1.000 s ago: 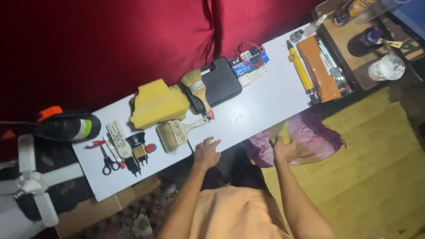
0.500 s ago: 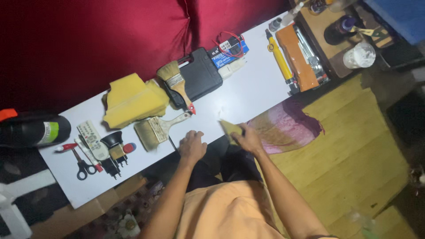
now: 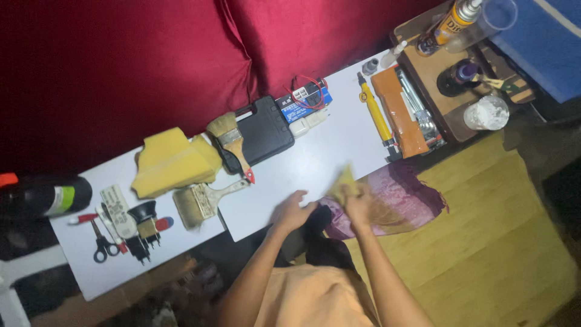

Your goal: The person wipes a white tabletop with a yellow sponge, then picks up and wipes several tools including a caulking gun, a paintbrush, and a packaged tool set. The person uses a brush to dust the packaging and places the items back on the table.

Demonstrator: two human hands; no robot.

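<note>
Head view, looking down. Long white desk (image 3: 339,151) runs on a slant against a red curtain (image 3: 151,66).

Right hand (image 3: 357,203) at the near edge of the desk, fingers closed around a small yellow cloth (image 3: 343,181); the cloth is blurred and sticks up past the fingers over the desk edge. Left hand (image 3: 290,212) just beside it, lying flat on the desk surface, fingers spread and loose, gripping nothing.

A purple cloth (image 3: 399,200) hangs below the desk edge, right under the right hand.

Farther along the desk: two paintbrushes (image 3: 203,203), a yellow sponge block (image 3: 172,160), a black case (image 3: 263,133), scissors (image 3: 103,245) and a yellow-handled tool (image 3: 375,115). A dark bottle (image 3: 42,197) lies at the far left end.
</note>
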